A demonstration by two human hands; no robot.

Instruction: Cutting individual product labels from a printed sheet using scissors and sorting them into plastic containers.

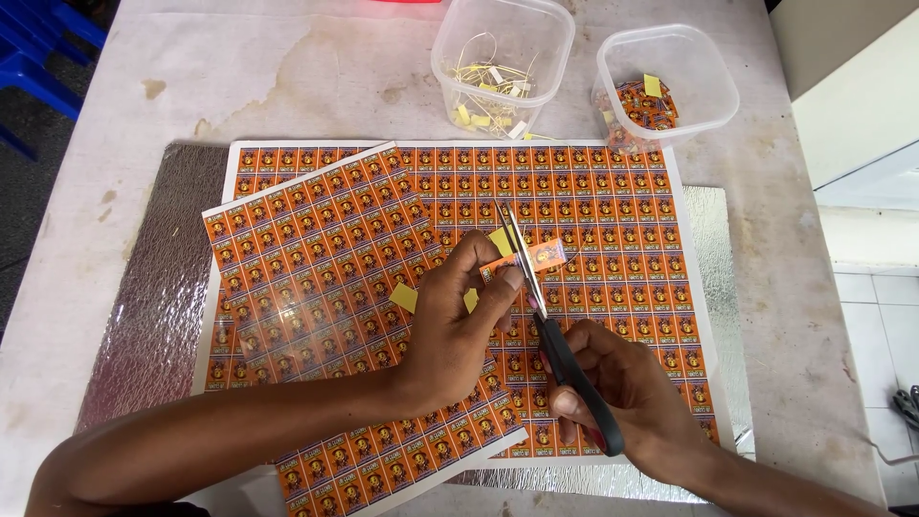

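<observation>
left hand [458, 316] pinching orange label strip [532, 257], right hand [622, 383] gripping scissors [555, 335] (blades near fingertips, risking a nick).

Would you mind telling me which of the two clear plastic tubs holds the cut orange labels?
The right-hand tub, nearer the table's right edge; it holds small orange pieces, whereas the left tub holds thin strings with yellow tags.

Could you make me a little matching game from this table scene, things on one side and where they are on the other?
Things:
1. scissors
2. small orange strip
3. tub of yellow tags
4. tub of orange cut pieces

Places:
A. pinched in the left hand
B. far right of the table
C. gripped in the right hand
D. left of the other tub

Pairs: 1-C, 2-A, 3-D, 4-B
</observation>
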